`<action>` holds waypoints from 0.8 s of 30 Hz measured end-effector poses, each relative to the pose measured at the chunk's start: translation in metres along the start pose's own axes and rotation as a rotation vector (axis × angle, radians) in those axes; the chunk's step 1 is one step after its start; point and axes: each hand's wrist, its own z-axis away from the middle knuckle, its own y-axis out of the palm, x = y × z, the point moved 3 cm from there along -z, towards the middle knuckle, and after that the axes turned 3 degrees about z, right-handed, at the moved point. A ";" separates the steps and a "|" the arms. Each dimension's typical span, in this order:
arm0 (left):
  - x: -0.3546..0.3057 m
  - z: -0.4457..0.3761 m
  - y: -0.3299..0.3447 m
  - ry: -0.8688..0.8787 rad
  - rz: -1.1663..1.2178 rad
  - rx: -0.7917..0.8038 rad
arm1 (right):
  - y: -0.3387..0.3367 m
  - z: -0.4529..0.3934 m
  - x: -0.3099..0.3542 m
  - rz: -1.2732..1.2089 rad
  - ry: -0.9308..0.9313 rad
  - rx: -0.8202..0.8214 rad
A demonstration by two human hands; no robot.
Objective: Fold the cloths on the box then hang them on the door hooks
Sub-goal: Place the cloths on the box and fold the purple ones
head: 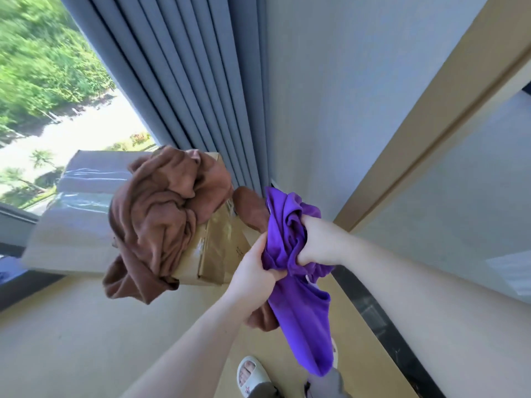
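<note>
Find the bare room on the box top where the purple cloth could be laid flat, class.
The box shows bare top only along its near right edge, between the brown cloth and the hands. The heap covers the rest. The pale wrapped bundle left of the heap lies bare. Left hand and right hand grip the purple cloth.

One purple cloth (290, 254), one brown cloth (161, 222), one taped cardboard box (212, 254), two hands, left (255, 274) and right (316, 239), one white slipper (253, 374), one curtain (195, 81).
</note>
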 end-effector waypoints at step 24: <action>-0.190 0.117 -0.223 0.275 -0.022 -0.269 | -0.104 0.099 0.284 0.000 -0.250 -0.241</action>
